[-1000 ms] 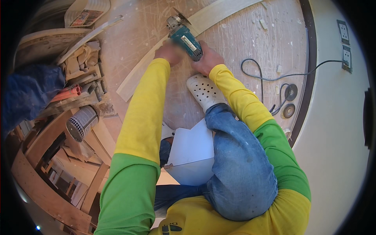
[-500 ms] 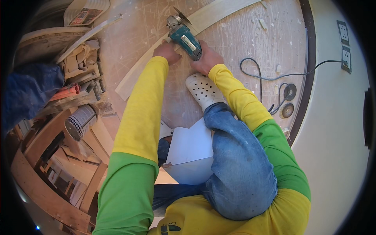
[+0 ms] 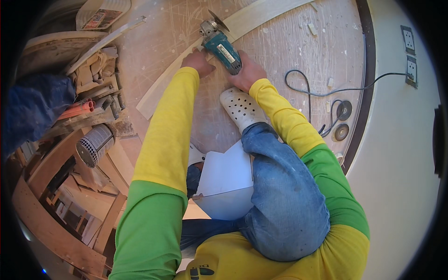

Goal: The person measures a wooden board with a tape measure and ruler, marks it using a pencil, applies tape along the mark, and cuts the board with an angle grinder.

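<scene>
A teal angle grinder (image 3: 222, 50) lies aslant over a long pale wooden strip (image 3: 254, 21) on the floor. Its thin disc (image 3: 217, 21) stands tilted at the far end, away from me. My right hand (image 3: 248, 73) is closed round the rear of the grinder's body. Just left of the tool, my left hand (image 3: 198, 63) grips across the strip, thumb on the near side; its other fingertips are mostly hidden. My white perforated clog (image 3: 242, 108) rests on the floor close to my right wrist.
A grey cord (image 3: 336, 92) loops to the wall outlet (image 3: 410, 71) at right. Two grinding discs (image 3: 342, 132) lie by the wall. Stacked wood scraps, orange tubes (image 3: 77, 108), a can (image 3: 95, 145) and a wooden frame (image 3: 56, 228) crowd the left. A white folded sheet (image 3: 227, 172) is between my legs.
The grinder has shifted very slightly in my right hand's hold. Otherwise both hands stay in nearly the same place.
</scene>
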### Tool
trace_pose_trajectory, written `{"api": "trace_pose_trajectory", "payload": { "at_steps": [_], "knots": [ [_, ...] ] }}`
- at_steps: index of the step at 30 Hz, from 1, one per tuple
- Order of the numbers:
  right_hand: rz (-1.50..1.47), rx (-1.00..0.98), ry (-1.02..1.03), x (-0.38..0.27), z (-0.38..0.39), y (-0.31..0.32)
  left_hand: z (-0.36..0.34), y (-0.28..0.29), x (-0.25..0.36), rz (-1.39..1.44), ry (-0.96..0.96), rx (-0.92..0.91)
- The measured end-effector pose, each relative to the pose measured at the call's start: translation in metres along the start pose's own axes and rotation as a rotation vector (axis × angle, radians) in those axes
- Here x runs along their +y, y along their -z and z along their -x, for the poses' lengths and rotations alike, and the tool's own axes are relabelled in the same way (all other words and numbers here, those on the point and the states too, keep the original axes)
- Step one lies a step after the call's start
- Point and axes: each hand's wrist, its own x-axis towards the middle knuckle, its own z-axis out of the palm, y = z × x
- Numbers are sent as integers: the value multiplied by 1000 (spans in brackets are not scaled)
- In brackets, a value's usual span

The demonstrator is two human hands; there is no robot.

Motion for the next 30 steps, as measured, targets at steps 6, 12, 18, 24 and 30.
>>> {"api": "trace_pose_trajectory", "payload": {
  "at_steps": [6, 12, 18, 24, 30],
  "knots": [
    [-28, 8, 28, 8, 1, -1, 2, 2, 1, -5, -10, -3],
    [-9, 7, 45, 13, 4, -3, 3, 3, -1, -6, -1, -16],
    [0, -14, 0, 16, 7, -4, 2, 5, -2, -27, -15, -38],
    [-22, -21, 9, 17, 11, -3, 2, 6, -2, -27, -6, -39],
    [-40, -3, 21, 18, 16, -1, 1, 5, -3, -14, -7, -42]
  ]
}}
